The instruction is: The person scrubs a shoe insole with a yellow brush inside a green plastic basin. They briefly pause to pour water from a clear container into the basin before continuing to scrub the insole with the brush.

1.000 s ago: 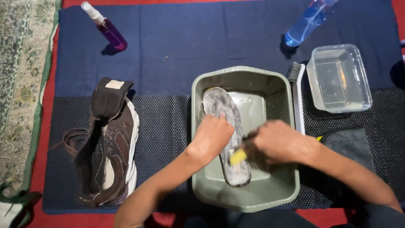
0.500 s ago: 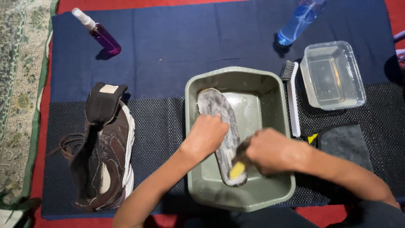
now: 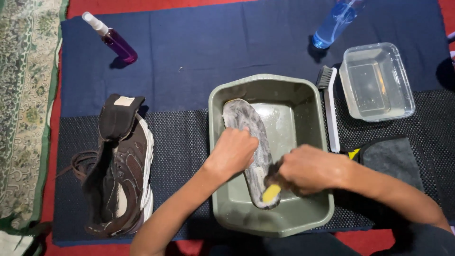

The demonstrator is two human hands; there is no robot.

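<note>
Left hand (image 3: 233,152) pressed down on grey insole (image 3: 250,142), fingers clamped over its middle, inside green basin (image 3: 313,142). Right hand (image 3: 310,169) closed around yellow-tipped brush (image 3: 271,192), bristles against the insole's heel end. Brown shoe (image 3: 121,170) lay at 9 o'clock of basin, white-handled brush (image 3: 330,111) and clear tub (image 3: 377,81) at 2 o'clock.

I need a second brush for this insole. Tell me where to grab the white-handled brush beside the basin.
Probably best to take the white-handled brush by the bare middle of its long handle, coming from above. It lies flat on the mat in the narrow gap between the green basin and the clear tub, bristle head at the far end, so there is little room from the sides.
</note>
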